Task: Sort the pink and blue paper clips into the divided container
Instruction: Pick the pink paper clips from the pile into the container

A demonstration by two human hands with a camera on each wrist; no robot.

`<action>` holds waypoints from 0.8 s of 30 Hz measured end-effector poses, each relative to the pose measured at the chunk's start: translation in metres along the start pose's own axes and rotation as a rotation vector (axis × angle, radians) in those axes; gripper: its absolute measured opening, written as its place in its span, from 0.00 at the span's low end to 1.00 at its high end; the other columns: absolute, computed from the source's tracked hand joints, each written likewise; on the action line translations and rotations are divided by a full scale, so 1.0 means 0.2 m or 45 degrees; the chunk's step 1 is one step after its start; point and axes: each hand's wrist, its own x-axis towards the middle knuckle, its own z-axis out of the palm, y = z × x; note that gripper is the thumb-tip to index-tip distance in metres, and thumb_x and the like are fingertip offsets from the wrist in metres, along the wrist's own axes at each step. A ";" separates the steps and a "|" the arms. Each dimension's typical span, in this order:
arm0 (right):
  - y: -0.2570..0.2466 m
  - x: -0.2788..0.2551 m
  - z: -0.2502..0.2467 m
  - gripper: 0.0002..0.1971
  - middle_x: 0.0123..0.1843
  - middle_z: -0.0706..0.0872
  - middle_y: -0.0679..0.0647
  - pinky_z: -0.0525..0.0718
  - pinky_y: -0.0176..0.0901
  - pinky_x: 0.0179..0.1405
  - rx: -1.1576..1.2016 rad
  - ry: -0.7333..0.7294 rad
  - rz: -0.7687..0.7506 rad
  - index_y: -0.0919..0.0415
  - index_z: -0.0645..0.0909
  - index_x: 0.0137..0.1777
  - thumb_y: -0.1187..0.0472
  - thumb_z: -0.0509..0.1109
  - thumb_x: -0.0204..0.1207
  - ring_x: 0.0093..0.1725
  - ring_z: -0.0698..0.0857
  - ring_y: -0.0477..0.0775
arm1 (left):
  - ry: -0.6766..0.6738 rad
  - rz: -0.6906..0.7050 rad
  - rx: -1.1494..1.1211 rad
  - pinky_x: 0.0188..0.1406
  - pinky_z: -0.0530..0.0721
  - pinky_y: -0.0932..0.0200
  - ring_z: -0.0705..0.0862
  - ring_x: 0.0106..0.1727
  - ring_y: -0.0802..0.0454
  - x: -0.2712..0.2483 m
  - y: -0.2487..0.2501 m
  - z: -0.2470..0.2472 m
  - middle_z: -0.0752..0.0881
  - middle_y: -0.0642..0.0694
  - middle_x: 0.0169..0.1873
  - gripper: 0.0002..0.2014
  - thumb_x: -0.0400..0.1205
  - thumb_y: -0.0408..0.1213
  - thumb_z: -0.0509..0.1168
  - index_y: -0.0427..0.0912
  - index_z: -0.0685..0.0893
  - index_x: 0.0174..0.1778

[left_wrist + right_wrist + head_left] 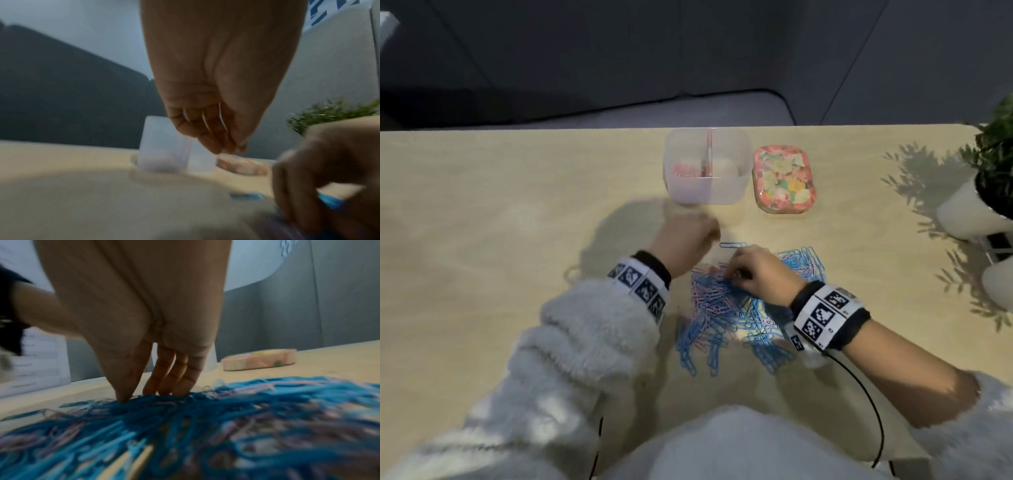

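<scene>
A loose pile of blue and pink paper clips (736, 308) lies on the wooden table in front of me. The clear divided container (709, 195) stands behind it, with pink clips (685, 169) in its left compartment. My left hand (688, 236) is blurred, in the air between the pile and the container. In the left wrist view its fingers (216, 139) point down with the tips bunched together, and nothing shows between them. My right hand (141, 395) rests thumb and straight fingers on the pile's far left part (185, 410).
A flowered lid (784, 180) lies right of the container. One blue clip (732, 245) sits apart behind the pile. A potted plant in a white pot (976, 209) stands at the right table edge. Cables run from both wrist bands.
</scene>
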 end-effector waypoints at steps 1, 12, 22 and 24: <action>0.03 -0.01 0.00 0.07 0.39 0.83 0.53 0.79 0.49 0.49 0.003 0.027 0.005 0.59 0.88 0.42 0.68 0.71 0.67 0.43 0.81 0.56 | -0.123 -0.001 0.001 0.50 0.78 0.48 0.83 0.51 0.39 -0.06 0.01 0.05 0.86 0.39 0.50 0.10 0.80 0.33 0.59 0.41 0.84 0.51; 0.09 -0.01 -0.04 0.07 0.48 0.86 0.57 0.70 0.38 0.49 0.063 0.315 0.168 0.62 0.86 0.48 0.68 0.69 0.72 0.50 0.81 0.57 | -0.168 -0.103 -0.116 0.49 0.80 0.52 0.83 0.50 0.45 -0.37 -0.04 0.25 0.84 0.45 0.47 0.05 0.78 0.34 0.64 0.43 0.85 0.46; -0.08 0.11 0.02 0.09 0.50 0.84 0.59 0.78 0.48 0.50 -0.257 0.004 0.052 0.60 0.88 0.50 0.60 0.70 0.72 0.54 0.80 0.60 | -0.109 -0.238 -0.089 0.52 0.79 0.49 0.79 0.54 0.42 -0.17 -0.07 0.18 0.82 0.40 0.51 0.08 0.79 0.36 0.64 0.39 0.85 0.50; -0.09 0.10 0.02 0.09 0.50 0.84 0.59 0.80 0.51 0.52 -0.324 -0.021 0.049 0.62 0.87 0.49 0.60 0.67 0.74 0.57 0.79 0.60 | -0.129 -0.241 -0.084 0.51 0.78 0.49 0.79 0.54 0.41 -0.16 -0.06 0.19 0.82 0.39 0.50 0.07 0.78 0.34 0.64 0.37 0.85 0.47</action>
